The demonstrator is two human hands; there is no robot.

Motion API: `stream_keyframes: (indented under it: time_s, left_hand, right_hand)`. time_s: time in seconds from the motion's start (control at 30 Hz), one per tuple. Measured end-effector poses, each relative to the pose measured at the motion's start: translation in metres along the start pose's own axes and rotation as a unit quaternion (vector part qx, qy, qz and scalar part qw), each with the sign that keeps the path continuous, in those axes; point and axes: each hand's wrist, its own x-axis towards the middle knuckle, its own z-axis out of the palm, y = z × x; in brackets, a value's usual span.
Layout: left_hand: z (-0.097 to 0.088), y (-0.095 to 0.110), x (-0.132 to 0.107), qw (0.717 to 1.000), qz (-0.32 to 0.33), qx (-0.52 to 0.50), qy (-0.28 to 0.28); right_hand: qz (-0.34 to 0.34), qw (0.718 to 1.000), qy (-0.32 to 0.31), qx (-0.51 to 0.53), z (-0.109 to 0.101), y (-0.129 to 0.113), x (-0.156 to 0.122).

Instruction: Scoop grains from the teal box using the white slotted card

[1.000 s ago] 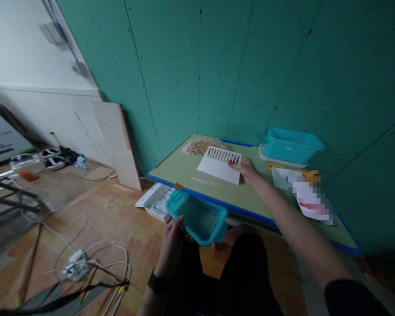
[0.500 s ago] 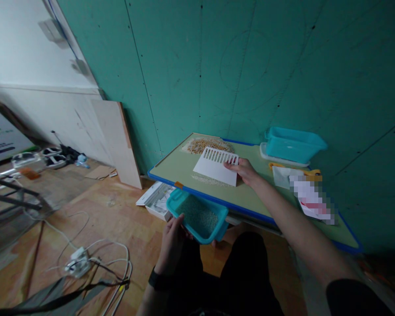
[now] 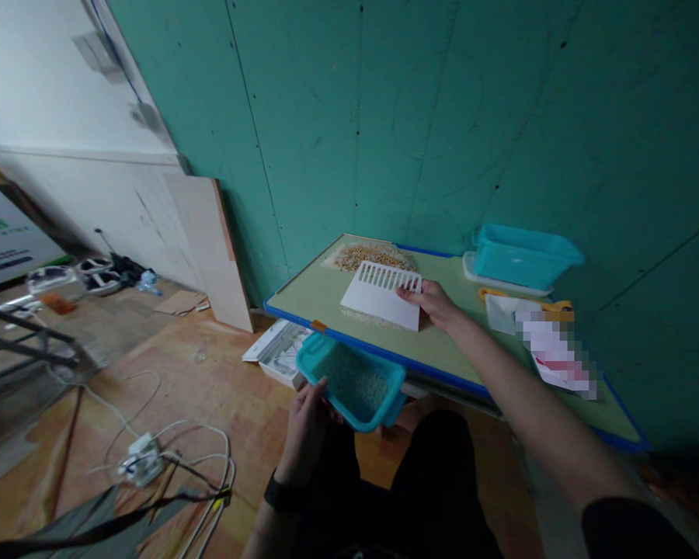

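Observation:
My right hand (image 3: 433,301) grips a flat white slotted scraper (image 3: 380,295) that lies on the green table (image 3: 320,291). A thin line of white grains (image 3: 358,316) shows at the scraper's near edge. A pile of yellow and white grains (image 3: 368,255) lies beyond it near the wall. My left hand (image 3: 306,425) holds a teal tub (image 3: 350,380) partly filled with white grains, just below the table's blue front edge.
A second teal tub (image 3: 522,256) stands on a white lid at the back right, with papers (image 3: 551,345) and a yellow tool (image 3: 551,306) near it. On the wooden floor lie a white tray (image 3: 276,351), a power strip with cables (image 3: 143,458) and a leaning board (image 3: 210,248).
The scraper and my right hand have slid a little towards the table's front edge, so it now reaches the line of white grains. My left hand and the tub stay put.

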Motion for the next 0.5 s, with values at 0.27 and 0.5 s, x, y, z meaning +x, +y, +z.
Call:
stream_keyframes:
  time_s: [0.27,0.5]
  left_hand:
    - [-0.0027,-0.0015,-0.0007,0.999,0.015,-0.007,-0.031]
    - [-0.0013,0.0019,-0.0056,0.998,0.018,-0.008,-0.052]
  right_hand:
    - [0.002,1.000,-0.020,-0.007,0.0011,-0.0016,-0.0018]
    - [-0.007,1.000,-0.012,0.009,0.0012,-0.0001,-0.0002]
